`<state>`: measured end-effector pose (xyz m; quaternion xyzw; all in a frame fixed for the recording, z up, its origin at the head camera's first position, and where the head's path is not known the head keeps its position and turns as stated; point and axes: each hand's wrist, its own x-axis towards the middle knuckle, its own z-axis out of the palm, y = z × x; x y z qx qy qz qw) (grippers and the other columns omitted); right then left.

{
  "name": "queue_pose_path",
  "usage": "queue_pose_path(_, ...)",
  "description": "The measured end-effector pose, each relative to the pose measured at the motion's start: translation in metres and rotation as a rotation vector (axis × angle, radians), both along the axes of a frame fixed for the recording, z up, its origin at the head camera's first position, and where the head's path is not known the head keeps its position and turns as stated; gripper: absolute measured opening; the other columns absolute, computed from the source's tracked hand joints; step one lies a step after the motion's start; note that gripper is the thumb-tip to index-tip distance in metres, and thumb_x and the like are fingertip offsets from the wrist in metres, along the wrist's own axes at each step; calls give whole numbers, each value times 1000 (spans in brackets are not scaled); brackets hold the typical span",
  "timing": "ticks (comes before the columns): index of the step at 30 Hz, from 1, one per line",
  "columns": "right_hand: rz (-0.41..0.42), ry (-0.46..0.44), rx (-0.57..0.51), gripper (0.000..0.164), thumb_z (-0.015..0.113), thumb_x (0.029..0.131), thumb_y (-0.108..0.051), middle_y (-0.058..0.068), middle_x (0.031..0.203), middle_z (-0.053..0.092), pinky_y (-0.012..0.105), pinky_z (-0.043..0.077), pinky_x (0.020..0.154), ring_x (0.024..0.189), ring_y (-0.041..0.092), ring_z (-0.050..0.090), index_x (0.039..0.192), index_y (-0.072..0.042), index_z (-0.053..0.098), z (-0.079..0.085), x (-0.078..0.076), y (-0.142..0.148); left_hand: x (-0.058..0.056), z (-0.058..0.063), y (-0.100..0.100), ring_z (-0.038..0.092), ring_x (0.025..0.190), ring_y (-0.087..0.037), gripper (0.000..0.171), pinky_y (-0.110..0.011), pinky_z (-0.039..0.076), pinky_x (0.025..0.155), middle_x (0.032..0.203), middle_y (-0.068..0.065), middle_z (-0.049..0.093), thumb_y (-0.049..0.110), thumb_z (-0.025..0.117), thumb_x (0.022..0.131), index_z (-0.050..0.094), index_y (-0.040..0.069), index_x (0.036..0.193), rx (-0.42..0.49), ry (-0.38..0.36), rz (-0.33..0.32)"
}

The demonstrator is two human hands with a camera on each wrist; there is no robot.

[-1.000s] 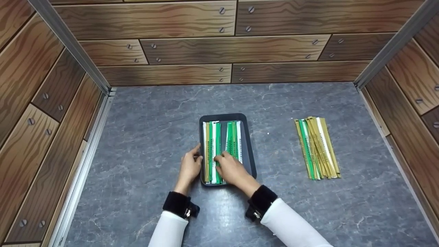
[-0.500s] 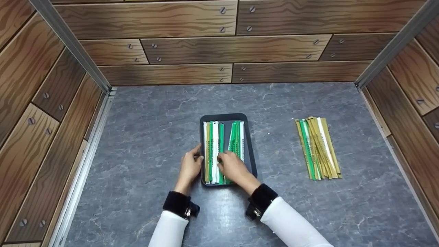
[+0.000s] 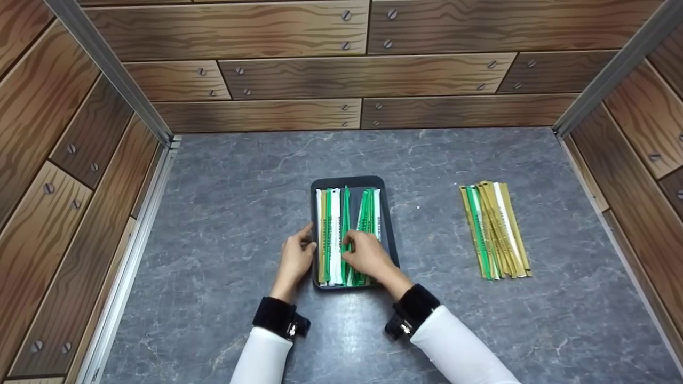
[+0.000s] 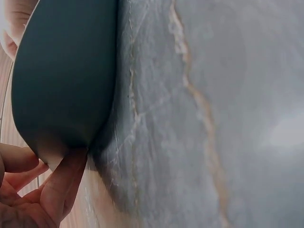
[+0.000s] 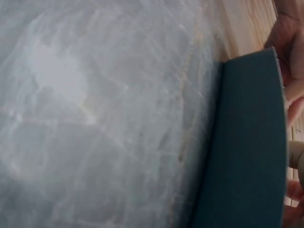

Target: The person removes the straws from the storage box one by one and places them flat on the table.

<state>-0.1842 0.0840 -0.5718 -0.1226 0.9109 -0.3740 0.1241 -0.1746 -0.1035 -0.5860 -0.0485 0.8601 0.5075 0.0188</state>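
Head view | your left hand [image 3: 297,258]: loosely spread, touching the dark rectangular tray [image 3: 349,182]'s left side | your right hand [image 3: 367,255]: pinching a slim shiny green packet [image 3: 346,210]

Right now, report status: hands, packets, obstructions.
Left hand touches left side of tray. Right hand pinches green packet inside. Packet pile lies apart, right of tray; nothing visible in the way.

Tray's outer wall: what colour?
Dark teal, no pattern visible. The tray's outer wall shows best in the left wrist view.
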Motion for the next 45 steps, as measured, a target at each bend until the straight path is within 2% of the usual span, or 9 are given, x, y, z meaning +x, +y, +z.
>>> queue_pose_path(6,-75,52,-146,21,62,78,4,0,73,60,27,44,49,55,11,49,97,-5,66,18,0,16,-1,0,0,66,99,-31,51,-38,56,83,107,-21,66,-4,61,92,53,4,141,10,1,-4)
queue_pose_path(10,-101,70,-272,23,57,81,10,12,86,65,26,49,49,56,17,55,100,2,66,32,0,37,-1,0,0,66,98,-31,50,-38,56,82,107,-21,66,-4,61,92,53,5,141,7,-1,-7)
queue_pose_path(14,-141,84,-330,23,58,86,11,19,91,66,26,51,49,61,21,58,108,6,66,46,3,68,0,1,0,66,96,-30,50,-38,56,79,106,-20,66,-3,60,93,51,5,142,16,-18,-18)
queue_pose_path(17,-208,141,-330,27,64,86,9,15,85,65,25,51,51,64,17,57,113,6,65,54,3,94,1,2,-1,66,96,-29,50,-37,56,76,105,-19,66,-3,59,94,51,5,143,20,-25,-19)
queue_pose_path(22,-334,252,-198,40,71,85,4,14,84,64,26,51,61,71,23,60,124,6,61,59,4,135,1,2,-1,66,98,-30,50,-38,56,79,107,-20,66,-3,60,93,51,5,142,13,-14,-13)
queue_pose_path(27,-435,278,-30,35,70,89,-1,20,91,67,42,53,68,81,34,65,123,5,63,53,7,170,1,2,-1,65,100,-31,50,-38,56,81,108,-20,65,-2,59,94,51,6,143,13,-19,-17)
queue_pose_path(30,-505,264,65,32,68,91,-5,20,95,69,47,53,70,86,36,66,122,2,66,48,11,187,1,2,-1,65,100,-31,50,-38,56,81,109,-20,65,-2,59,94,51,6,143,17,-20,-18)
queue_pose_path(37,-639,157,228,31,62,95,-16,16,103,70,41,50,57,80,32,66,123,-5,67,35,20,213,1,1,-1,66,98,-30,50,-38,56,81,106,-20,66,-3,60,93,52,5,142,13,-4,-17)
queue_pose_path(45,-672,116,272,28,62,93,-17,13,102,72,51,50,63,87,37,66,118,-7,70,14,19,219,1,1,-2,65,99,-31,49,-39,56,82,109,-21,65,-3,60,94,52,5,142,18,-17,-18)
